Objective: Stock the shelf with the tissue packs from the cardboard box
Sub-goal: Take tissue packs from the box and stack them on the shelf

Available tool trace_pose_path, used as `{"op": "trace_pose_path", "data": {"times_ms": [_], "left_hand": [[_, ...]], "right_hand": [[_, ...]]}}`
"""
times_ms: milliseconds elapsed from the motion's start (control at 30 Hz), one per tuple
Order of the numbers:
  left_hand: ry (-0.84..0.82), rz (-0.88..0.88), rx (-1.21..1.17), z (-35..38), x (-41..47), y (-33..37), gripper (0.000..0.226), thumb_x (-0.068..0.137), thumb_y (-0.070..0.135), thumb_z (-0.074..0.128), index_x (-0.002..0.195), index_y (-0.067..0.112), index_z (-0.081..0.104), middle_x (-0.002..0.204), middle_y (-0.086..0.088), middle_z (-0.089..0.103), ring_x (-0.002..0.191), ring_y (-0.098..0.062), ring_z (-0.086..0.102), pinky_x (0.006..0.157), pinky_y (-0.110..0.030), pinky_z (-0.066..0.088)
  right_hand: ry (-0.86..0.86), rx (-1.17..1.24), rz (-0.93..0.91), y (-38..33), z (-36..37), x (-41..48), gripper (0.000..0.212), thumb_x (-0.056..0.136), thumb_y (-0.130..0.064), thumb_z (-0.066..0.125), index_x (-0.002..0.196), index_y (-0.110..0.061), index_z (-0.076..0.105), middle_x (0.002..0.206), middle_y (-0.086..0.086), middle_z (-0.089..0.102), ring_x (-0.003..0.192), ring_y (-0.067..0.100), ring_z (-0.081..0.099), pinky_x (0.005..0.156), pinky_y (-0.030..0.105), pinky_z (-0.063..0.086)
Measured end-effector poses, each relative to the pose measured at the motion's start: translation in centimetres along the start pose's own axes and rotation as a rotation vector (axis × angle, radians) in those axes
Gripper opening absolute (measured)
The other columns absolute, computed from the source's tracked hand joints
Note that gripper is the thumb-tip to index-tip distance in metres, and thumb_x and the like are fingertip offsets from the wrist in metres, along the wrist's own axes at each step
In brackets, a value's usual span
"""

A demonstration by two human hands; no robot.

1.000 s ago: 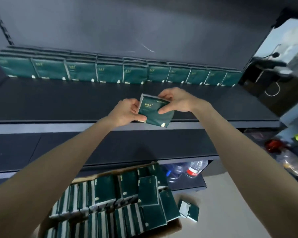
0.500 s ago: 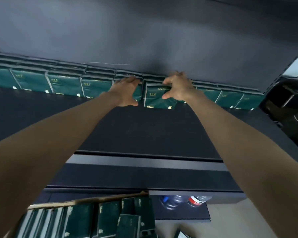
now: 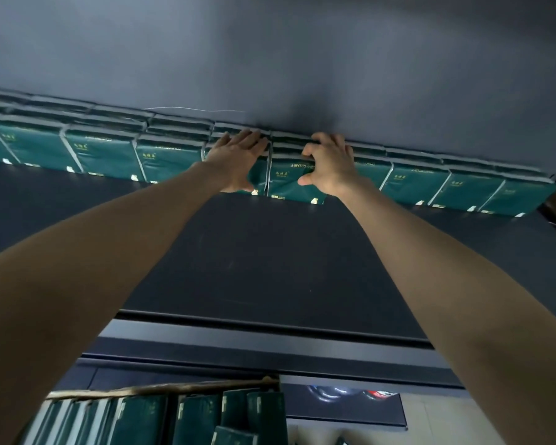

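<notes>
A dark grey back wall rises behind a wide matt black shelf board. Along the board's far edge, from 9 o'clock to 3 o'clock, stands a row of dark green plastic-wrapped tissue packs, upright, side by side and touching, with more packs layered behind them. Both bare arms reach toward 12 o'clock, stretched nearly straight. The left hand lies palm-forward with its fingers straight and together, its grip spread flat against the front and top of 1 pack in the row. Just beside it, at its 3 o'clock, the right hand curls its fingers over the top edge of the dark green tissue pack with gold lettering. Its thumb presses on the front face, the grip pinching that pack in line with the row. At 7 o'clock, below the shelf, a brown cardboard box holds more green packs standing on edge.
</notes>
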State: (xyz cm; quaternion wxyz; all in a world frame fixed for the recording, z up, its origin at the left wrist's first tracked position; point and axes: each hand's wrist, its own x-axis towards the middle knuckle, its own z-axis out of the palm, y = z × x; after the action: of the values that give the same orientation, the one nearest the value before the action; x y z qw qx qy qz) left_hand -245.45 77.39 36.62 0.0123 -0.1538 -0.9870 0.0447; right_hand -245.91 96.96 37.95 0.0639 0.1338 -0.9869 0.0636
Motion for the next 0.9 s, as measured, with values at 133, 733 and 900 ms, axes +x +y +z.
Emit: {"op": "trace_pose_path", "data": {"times_ms": [133,733,900], "left_hand": [[0.019,-0.006,0.001,0.8,0.3,-0.6,0.092,0.087,0.031,0.066,0.152,0.022,0.002,0.160,-0.006,-0.007,0.147,-0.023,-0.005,0.118,-0.045,0.000],[0.020,0.035,-0.048,-0.8,-0.3,-1.3,0.101,0.081,0.035,0.072,0.152,0.017,0.003,0.160,-0.007,0.003,0.147,-0.023,0.004,0.118,-0.049,0.002],[0.016,0.086,-0.110,-3.8,-3.8,-1.2,0.096,0.077,0.037,0.076,0.150,0.014,0.019,0.155,-0.010,0.024,0.141,-0.030,0.025,0.115,-0.044,0.021]], "right_hand": [[0.056,-0.001,-0.028,-0.2,0.4,0.6,0.063,0.073,-0.026,0.080,0.124,-0.012,0.046,0.133,0.005,0.046,0.124,0.028,0.039,0.102,0.038,0.031],[-0.118,-0.153,0.053,-2.5,-1.3,0.8,0.087,0.071,-0.029,0.081,0.144,-0.016,0.034,0.147,0.005,0.038,0.134,0.030,0.034,0.109,0.045,0.025],[-0.145,-0.012,0.068,-4.6,-4.3,-1.9,0.079,0.075,-0.021,0.079,0.143,-0.015,0.038,0.145,0.007,0.044,0.131,0.030,0.041,0.109,0.043,0.033]]}}
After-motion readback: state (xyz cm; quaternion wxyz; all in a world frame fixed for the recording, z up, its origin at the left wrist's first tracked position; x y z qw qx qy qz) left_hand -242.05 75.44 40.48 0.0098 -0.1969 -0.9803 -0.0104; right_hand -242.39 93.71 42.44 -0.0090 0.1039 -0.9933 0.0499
